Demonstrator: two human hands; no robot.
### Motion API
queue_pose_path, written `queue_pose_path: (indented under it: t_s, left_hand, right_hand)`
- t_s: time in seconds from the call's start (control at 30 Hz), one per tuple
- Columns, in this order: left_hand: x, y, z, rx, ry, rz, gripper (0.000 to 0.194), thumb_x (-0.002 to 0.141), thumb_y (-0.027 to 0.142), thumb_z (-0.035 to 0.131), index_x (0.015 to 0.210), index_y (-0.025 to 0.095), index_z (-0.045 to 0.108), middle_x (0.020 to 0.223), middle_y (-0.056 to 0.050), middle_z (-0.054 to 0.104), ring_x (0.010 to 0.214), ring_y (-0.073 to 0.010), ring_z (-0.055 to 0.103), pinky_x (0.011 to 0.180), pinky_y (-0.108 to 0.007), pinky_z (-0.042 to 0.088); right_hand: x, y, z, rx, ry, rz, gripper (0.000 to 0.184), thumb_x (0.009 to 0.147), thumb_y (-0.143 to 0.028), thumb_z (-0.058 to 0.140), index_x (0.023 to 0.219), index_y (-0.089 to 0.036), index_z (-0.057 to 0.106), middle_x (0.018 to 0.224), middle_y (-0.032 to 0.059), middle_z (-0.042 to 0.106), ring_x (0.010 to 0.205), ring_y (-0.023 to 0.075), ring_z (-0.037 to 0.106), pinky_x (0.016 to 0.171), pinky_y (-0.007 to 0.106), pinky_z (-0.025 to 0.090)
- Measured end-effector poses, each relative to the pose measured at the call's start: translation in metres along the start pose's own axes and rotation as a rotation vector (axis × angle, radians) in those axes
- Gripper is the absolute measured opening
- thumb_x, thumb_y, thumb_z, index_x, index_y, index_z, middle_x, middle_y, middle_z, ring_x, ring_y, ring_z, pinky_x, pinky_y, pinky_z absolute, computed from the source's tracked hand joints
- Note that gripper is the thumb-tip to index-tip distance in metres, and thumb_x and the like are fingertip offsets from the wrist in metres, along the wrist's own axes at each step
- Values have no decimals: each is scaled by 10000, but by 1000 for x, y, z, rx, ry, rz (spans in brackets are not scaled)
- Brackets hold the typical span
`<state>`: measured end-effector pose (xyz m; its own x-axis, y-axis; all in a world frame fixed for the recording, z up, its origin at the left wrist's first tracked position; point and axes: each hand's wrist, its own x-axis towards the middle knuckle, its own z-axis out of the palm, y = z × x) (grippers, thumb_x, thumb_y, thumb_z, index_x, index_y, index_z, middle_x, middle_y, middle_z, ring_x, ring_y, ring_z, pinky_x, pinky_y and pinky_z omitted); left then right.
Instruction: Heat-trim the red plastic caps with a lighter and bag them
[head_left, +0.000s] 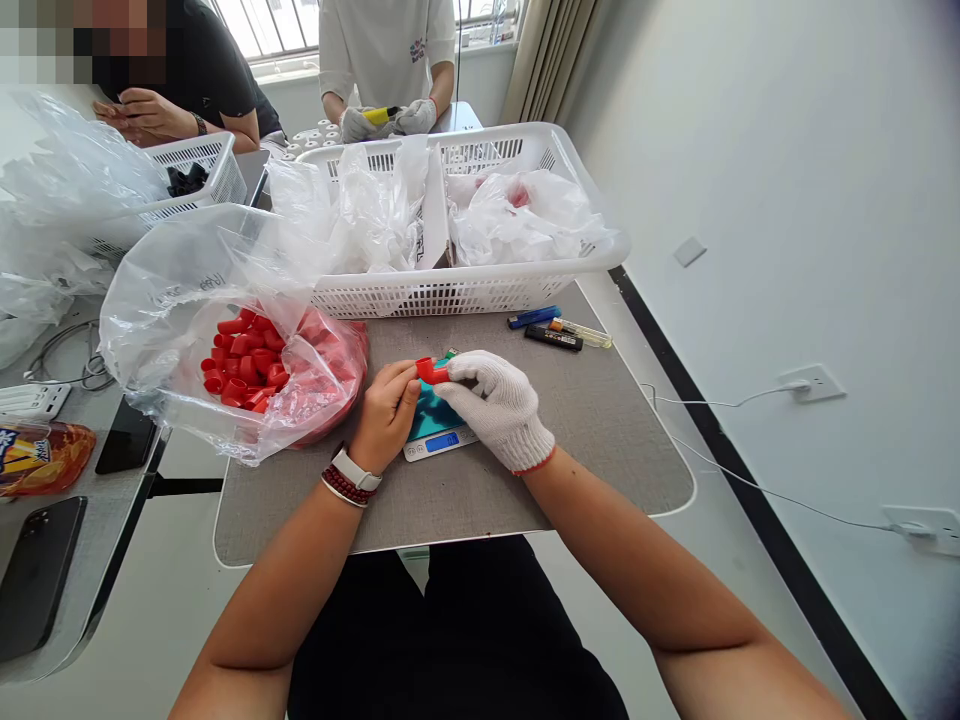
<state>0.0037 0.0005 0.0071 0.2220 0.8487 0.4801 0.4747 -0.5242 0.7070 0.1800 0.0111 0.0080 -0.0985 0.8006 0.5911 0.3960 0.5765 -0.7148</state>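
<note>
A red elbow pipe fitting (pixel 430 371) is pinched by my right hand (pixel 495 400), which wears a white knitted glove with a red cuff edge. My bare left hand (pixel 388 408) is closed close against the fitting's left end; whatever its fingers may hold is hidden. Beneath both hands sits a small digital scale (pixel 421 449) with a teal top and a lit blue display, partly covered by the hands. To the left, a clear plastic bag (pixel 187 270) lies open around a pile of red elbow fittings (pixel 251 360).
A white basket (pixel 450 290) with plastic bags stands behind. Lighters (pixel 536 316) and a black marker-like stick (pixel 553 337) lie right of the scale. Phones (pixel 41 565) and a drink bottle (pixel 45 458) are at left. Two people work opposite; one wears gloves (pixel 415 117).
</note>
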Motion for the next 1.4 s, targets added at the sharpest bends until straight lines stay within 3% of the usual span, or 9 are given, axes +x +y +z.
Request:
queue_pose_path:
  t_s: [0.1,0.23,0.5,0.67,0.87,0.97,1.07,1.17,1.4]
  left_hand:
    - [0,-1,-2,144,0,116,422,1037,401,349,1241,185,648,1282,-138,628,1216,-237,560,1059,-452,446]
    - [0,-1,-3,271,10,196,417,1039,372,348,1310,203,615,1369,-134,577,1310,-246,493,1117,-484,396]
    - [-2,0,-5,284,-8,197,415,1038,383,339,1277,211,631,1395,-123,566,1347,-261,475,1122,-502,399]
    - [-2,5,-5,178,30,158,307,1026,396,389,1108,206,616,1339,-119,619,1334,-250,505,1112,-511,416]
    - [-5,10,-3,-15,199,-53,195,967,365,556,1073,228,467,940,-34,708,1004,-200,701,1018,-486,479]
    - [-6,11,-1,-46,167,-122,225,937,328,601,1092,232,469,800,10,681,823,-175,723,971,-456,497]
    - [-7,10,0,-199,119,-178,257,951,326,558,1151,228,430,667,62,635,648,-139,688,741,-339,552]
    - [-7,7,-1,-247,81,-224,212,971,355,518,1125,216,472,610,70,620,567,-113,635,602,-249,502]
    - [-9,8,0,-408,71,-293,399,1010,504,396,1187,184,555,543,60,581,519,-119,629,574,-239,500]
  right_hand:
    - [1,4,1,105,90,127,102,852,-301,660,850,-200,645,887,37,707,820,164,674,792,333,571]
    - [3,9,-3,126,210,239,121,853,-308,656,890,-193,649,942,44,702,873,169,672,832,347,572]
    - [2,14,-5,8,145,145,127,863,-327,657,900,-206,651,932,36,693,852,176,659,823,368,564]
    - [1,18,-5,-23,164,138,142,869,-342,658,910,-207,647,949,45,693,861,183,662,816,370,566]
    - [2,17,-6,-31,162,131,134,871,-328,658,910,-201,654,944,42,695,860,180,663,814,363,563]
    - [3,16,-7,-45,155,101,117,868,-313,663,900,-201,652,930,39,698,861,180,666,811,356,560]
    - [3,17,-7,-49,152,68,97,868,-297,667,894,-204,658,921,36,699,862,178,665,807,344,554]
    - [2,17,-7,-73,139,48,94,872,-298,660,898,-208,661,922,36,698,858,177,661,806,342,548]
    - [4,13,-7,-67,129,-38,58,865,-254,663,874,-204,634,892,32,694,838,170,657,787,331,540]
